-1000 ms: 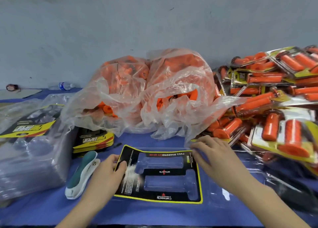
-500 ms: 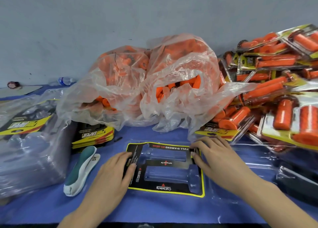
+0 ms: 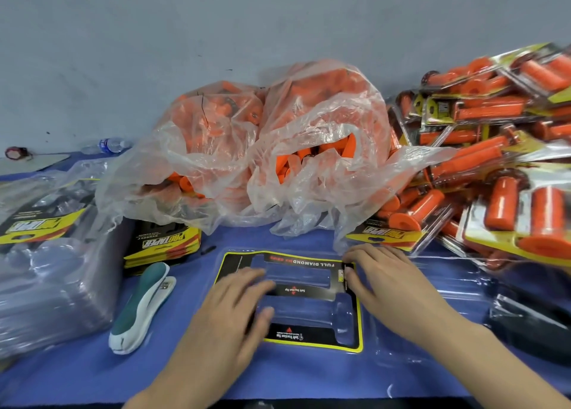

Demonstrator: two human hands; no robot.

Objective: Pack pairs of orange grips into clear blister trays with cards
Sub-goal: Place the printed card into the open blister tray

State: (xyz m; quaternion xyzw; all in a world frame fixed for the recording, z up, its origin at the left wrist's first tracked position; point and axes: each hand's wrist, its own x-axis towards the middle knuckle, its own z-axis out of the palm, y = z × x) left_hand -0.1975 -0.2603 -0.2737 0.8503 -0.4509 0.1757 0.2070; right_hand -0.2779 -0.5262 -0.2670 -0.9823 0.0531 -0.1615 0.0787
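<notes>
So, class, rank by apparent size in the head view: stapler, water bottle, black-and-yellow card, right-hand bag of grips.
Largest to smallest:
right-hand bag of grips
black-and-yellow card
stapler
water bottle
The bottle lies farthest back, so its real size is unsure.

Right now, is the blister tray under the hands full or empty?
Empty. Both cavities of the blister tray are clear see-through plastic; nothing orange lies inside.

A plain grey-blue wall (image 3: 216, 31), scuffed with small dark marks, rises behind. The surface (image 3: 71, 377) is covered in matte blue.
</notes>
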